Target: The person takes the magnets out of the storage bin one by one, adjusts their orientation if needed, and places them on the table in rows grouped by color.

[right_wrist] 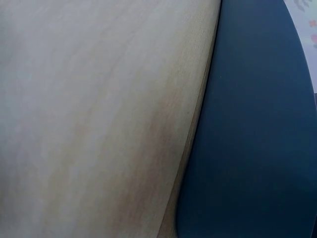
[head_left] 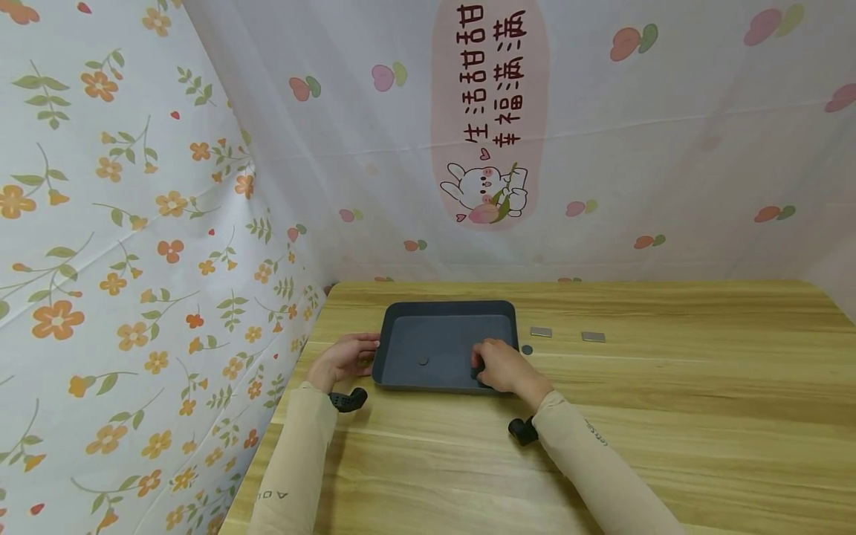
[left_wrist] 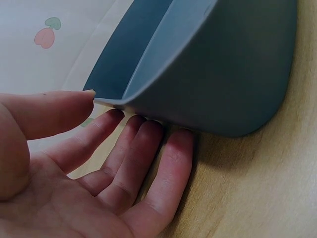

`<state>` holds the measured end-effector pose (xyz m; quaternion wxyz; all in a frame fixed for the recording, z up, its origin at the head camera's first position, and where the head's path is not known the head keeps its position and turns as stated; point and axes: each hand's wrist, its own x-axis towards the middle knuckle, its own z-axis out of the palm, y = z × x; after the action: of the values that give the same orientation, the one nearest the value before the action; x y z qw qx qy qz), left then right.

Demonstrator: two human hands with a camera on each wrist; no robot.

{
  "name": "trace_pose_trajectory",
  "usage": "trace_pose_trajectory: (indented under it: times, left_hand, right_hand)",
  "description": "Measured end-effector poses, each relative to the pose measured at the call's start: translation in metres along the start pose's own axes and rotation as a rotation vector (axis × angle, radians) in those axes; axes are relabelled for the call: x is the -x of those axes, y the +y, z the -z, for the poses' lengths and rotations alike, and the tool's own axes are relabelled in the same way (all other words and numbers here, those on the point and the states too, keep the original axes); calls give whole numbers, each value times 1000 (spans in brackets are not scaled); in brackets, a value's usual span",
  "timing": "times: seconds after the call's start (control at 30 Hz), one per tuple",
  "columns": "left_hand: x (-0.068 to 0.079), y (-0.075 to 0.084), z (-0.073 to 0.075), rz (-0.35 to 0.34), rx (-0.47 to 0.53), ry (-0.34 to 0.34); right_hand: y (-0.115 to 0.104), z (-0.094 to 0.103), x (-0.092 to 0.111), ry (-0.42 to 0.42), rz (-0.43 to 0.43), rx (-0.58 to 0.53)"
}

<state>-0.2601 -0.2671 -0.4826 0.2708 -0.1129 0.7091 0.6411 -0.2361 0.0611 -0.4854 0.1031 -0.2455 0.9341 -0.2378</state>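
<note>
A shallow dark grey rectangular tray rests on the wooden table. Beside its left end is my left hand, fingertips against the outer wall and the thumb tip at the rim, as the left wrist view shows. My right hand reaches over the tray's front right part, fingers bent down. A small dark piece shows at its fingertips, mostly hidden by them. A small dark disc lies on the tray floor. The right wrist view shows the table and the tray's wall, not the hand.
Right of the tray, another small dark disc lies on the table, with a small grey rectangular plate and a second grey plate behind it. Printed cloth hangs at the back and left of the table.
</note>
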Motion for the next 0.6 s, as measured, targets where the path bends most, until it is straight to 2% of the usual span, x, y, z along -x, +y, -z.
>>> trace_pose_trajectory:
  times: [0.2,0.6]
  left_hand:
    - [0,0,-1,-5,-4,-13]
    - [-1,-2,-1,-13,-5,8]
  right_hand:
    - [0,0,0,4,10,11]
    - [-1,1,2,4,30,1]
